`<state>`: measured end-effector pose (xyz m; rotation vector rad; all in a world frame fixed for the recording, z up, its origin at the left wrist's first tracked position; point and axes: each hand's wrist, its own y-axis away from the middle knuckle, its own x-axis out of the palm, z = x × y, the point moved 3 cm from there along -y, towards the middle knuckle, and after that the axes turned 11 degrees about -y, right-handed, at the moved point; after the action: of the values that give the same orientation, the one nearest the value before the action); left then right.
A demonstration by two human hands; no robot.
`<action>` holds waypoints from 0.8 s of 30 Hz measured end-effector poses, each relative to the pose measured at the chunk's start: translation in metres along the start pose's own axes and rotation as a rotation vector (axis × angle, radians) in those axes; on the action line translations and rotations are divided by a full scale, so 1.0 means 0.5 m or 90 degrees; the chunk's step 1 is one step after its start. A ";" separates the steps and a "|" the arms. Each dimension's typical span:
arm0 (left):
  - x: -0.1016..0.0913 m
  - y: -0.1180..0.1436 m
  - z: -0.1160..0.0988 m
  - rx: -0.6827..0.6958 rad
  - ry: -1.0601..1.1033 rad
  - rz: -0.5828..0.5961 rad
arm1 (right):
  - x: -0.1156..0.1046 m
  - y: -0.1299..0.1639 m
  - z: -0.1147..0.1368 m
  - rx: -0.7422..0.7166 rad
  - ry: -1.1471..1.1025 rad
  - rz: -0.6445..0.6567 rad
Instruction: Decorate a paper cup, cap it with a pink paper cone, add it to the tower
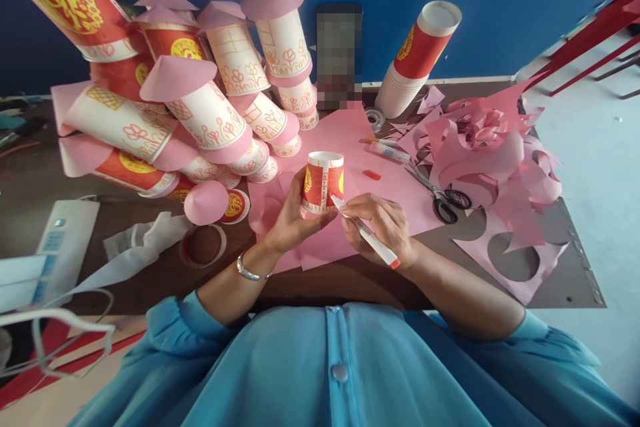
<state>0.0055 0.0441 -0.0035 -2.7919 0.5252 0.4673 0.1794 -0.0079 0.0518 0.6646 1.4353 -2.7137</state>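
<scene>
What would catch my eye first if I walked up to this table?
Probably the heap of decorated paper cups with pink cone tops, piled at the far left. In the middle, the left hand holds a red cup while the right hand puts a marker to it. Curly pink paper scraps lie right.

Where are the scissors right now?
In the head view the scissors lie on the table to the right of the right hand, between the pink sheet and the pink paper offcuts.
</scene>
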 end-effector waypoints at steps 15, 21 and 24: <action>-0.001 -0.005 -0.005 0.012 0.020 -0.022 | -0.002 -0.004 0.002 0.002 0.021 0.005; -0.004 -0.007 -0.015 -0.012 0.004 -0.019 | -0.004 -0.007 0.002 0.007 0.033 -0.009; -0.005 -0.008 -0.017 -0.005 -0.007 -0.022 | -0.004 -0.006 0.000 0.008 0.033 -0.007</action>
<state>0.0069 0.0457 0.0061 -2.7994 0.4736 0.4783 0.1809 -0.0067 0.0549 0.7356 1.4380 -2.7359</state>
